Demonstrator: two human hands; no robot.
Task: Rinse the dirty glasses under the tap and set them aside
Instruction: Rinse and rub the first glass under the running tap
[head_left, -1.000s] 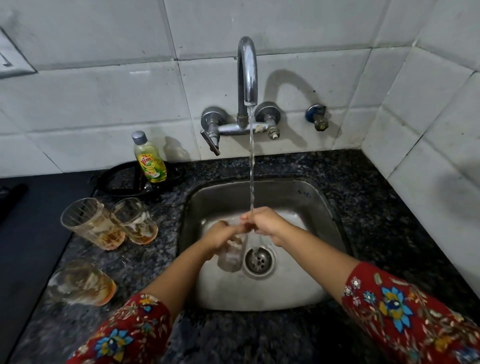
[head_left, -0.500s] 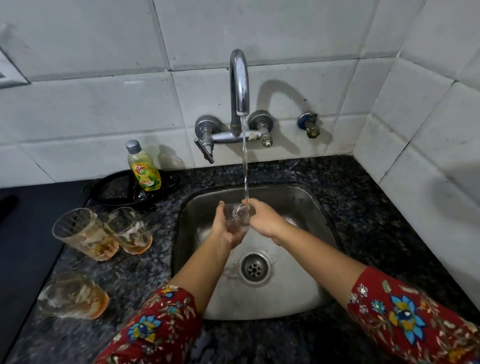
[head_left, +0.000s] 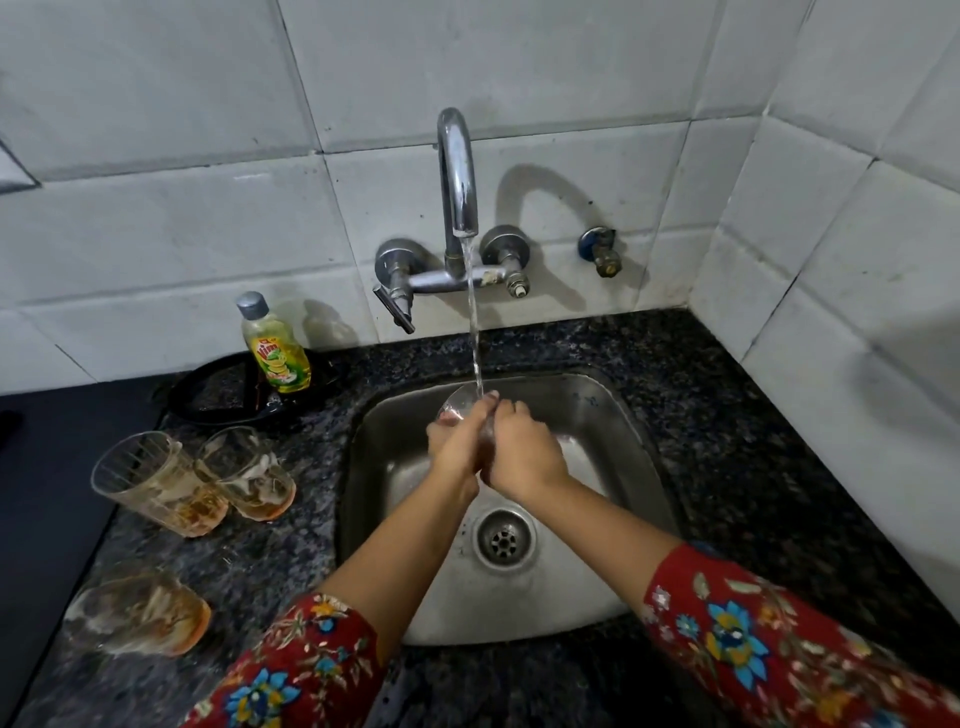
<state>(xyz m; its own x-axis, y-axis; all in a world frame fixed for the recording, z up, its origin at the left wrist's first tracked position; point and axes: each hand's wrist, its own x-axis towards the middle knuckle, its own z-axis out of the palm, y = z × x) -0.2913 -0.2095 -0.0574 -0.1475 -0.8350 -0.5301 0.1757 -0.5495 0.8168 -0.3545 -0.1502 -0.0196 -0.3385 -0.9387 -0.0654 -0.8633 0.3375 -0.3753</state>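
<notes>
The surface is dark speckled granite with a steel sink set into it. Left of the sink stand two dirty glasses, a ribbed glass touching a smaller glass. Nearer the front edge stands a third glass. By the wall a black tray carries a dish soap bottle.

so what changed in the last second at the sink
Both hands, the left hand and right hand, lifted the glass from low near the drain up into the stream, mouth toward the tap. Both still grip it. The three dirty glasses and soap bottle stayed put.
</notes>
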